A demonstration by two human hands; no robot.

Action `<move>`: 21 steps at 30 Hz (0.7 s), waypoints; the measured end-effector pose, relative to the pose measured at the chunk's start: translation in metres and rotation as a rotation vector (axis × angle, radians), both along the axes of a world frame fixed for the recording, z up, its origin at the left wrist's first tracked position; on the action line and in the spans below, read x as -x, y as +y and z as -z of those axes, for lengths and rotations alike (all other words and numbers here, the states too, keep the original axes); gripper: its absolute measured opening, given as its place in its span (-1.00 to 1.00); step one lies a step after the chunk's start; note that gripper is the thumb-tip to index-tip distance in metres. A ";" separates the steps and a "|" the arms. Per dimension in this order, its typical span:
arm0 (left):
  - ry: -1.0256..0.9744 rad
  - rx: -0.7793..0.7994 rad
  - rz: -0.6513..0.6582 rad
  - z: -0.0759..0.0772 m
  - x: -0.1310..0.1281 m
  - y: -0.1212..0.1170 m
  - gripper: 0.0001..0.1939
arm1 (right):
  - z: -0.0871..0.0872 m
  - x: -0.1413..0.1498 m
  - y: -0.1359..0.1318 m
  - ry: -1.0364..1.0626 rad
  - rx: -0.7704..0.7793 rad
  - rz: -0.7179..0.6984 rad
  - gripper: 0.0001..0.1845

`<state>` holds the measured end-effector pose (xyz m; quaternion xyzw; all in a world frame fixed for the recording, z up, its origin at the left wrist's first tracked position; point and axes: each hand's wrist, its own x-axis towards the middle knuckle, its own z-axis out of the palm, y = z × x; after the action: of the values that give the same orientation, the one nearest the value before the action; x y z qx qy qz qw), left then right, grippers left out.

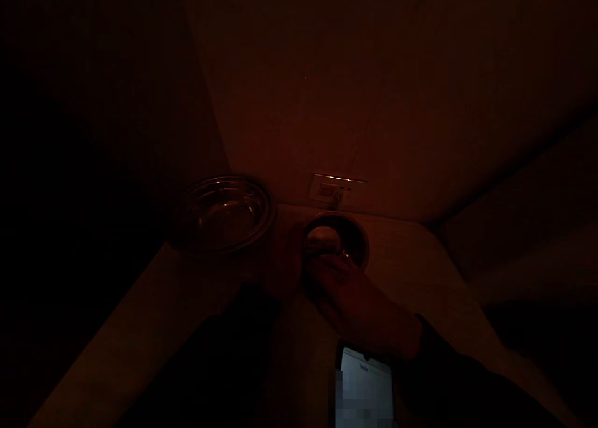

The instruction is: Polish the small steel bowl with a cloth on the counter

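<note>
I have the right hand point(348, 291) at the near rim of the round, dark, shiny bowl point(357, 236), right of centre, left hand point(286, 263) left of it; finger grips I can't tell. I'd steady the bowl.

A small, round, dark bowl point(355, 236) with a faintly shiny rim, seemingly metal, sat near the back edge of the pale, wood-toned tabletop point(411, 247), its open mouth facing up; the dimness hid whether it tilted slightly. Within its left half showed a pale, smooth, rounded shape point(324, 235), too dark to identify as a separate object or a reflection. The bowl's near-left side was covered from view, while a small glint marked its interior.
</note>
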<state>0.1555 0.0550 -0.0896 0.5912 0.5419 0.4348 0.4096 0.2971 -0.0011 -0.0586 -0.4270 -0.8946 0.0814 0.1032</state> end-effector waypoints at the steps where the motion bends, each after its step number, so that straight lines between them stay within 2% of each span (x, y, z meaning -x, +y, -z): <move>1: -0.004 0.000 0.008 -0.001 0.000 0.000 -0.57 | 0.000 0.001 -0.001 -0.007 -0.001 0.006 -0.59; 7: -0.045 0.004 0.036 -0.003 -0.001 -0.002 -0.55 | -0.008 -0.004 -0.009 -0.251 -0.058 0.084 -0.77; 11: -0.026 -0.002 -0.001 0.001 -0.002 -0.001 -0.54 | -0.005 -0.002 -0.009 -0.207 -0.054 0.046 -0.66; 14: -0.003 -0.044 0.047 0.000 -0.001 -0.001 -0.57 | -0.002 0.001 -0.007 -0.165 -0.067 0.027 -0.54; 21: 0.001 -0.028 0.008 0.000 -0.002 -0.001 -0.52 | -0.001 -0.004 -0.010 -0.261 -0.113 0.094 -0.73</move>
<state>0.1571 0.0542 -0.0894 0.5993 0.5337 0.4404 0.4025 0.3007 -0.0112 -0.0577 -0.4689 -0.8826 -0.0301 0.0133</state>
